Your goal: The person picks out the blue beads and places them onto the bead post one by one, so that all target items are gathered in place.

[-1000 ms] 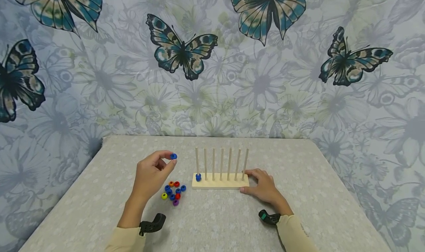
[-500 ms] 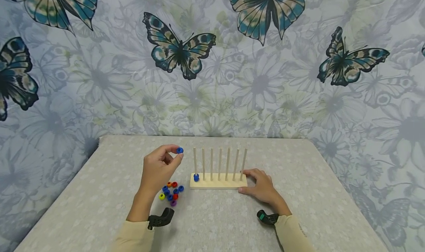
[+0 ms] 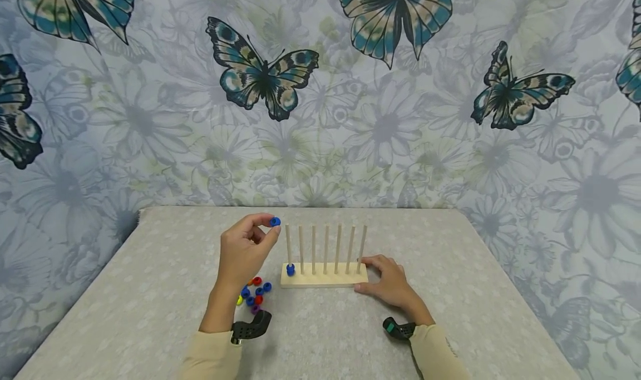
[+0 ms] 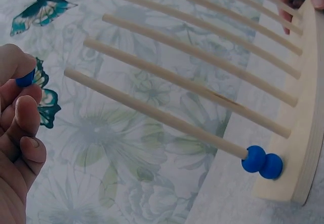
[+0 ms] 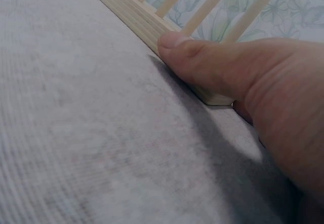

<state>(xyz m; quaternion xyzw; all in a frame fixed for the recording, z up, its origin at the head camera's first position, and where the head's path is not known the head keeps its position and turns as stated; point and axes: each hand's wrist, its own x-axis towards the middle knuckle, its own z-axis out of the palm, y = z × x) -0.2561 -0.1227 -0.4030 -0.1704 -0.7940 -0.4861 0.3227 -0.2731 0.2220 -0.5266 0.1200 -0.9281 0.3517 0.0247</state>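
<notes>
Between thumb and index finger, my left hand pinches a blue bead, held up just left of the top of the leftmost peg. That peg belongs to a wooden stand with a row of several upright pegs. Two blue beads sit stacked at its foot in the left wrist view; the other pegs are bare. My right hand grips the right end of the stand, the thumb along its front edge and the fingers behind.
Several loose beads, blue, red, yellow, orange and purple, lie on the cloth-covered table left of the stand, partly hidden by my left wrist. A wall covering with butterflies rises behind the table's far edge.
My left hand has carried the blue bead up and to the right, closer to the leftmost peg's top. The right hand keeps its hold on the stand. The head view has shifted slightly.
</notes>
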